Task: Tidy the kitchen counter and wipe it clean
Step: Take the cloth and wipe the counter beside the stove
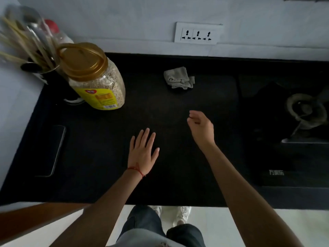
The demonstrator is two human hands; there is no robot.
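Note:
A crumpled grey cloth [179, 78] lies on the black counter [106, 139] near the back wall. My right hand [201, 128] hovers in front of it, fingers loosely curled and holding nothing, well short of the cloth. My left hand [143, 152] rests flat on the counter with fingers spread, a red string on its wrist. A large plastic jar of oats [94, 77] with a gold lid and yellow label stands at the back left.
A holder with chopsticks and utensils [33, 50] stands behind the jar in the left corner. A dark phone [53, 150] lies on the counter at the left. A gas stove burner [306, 111] is at the right. A wall socket [197, 33] sits above the counter.

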